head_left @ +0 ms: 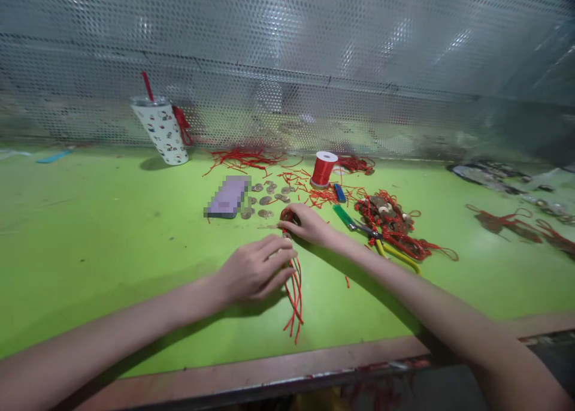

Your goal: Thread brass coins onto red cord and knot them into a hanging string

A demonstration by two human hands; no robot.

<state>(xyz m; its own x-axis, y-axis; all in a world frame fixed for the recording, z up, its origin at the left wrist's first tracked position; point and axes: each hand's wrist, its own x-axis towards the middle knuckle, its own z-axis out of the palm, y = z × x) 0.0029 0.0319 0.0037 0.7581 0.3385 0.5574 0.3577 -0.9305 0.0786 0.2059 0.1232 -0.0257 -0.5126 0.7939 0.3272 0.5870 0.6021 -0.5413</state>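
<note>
My right hand point(309, 222) is closed round the upper, looped end of a red knotted cord point(294, 300) with coins on it. Just below, my left hand point(259, 266) has its fingers bent against the cord near a coin, pinching it. Several loose red strands hang out under the left fingers and lie towards the table's front edge. Loose brass-coloured coins point(265, 201) lie spread on the green table beyond my hands. Parts of the knot are hidden behind my fingers.
A phone point(228, 196), a red cord spool point(323, 170), a blue lighter point(339, 193) and cord scraps lie ahead. To the right are a green-handled tool point(344, 217), yellow-handled pliers point(399, 256) and a pile of corded coins point(381, 213). A tumbler point(162, 129) stands back left.
</note>
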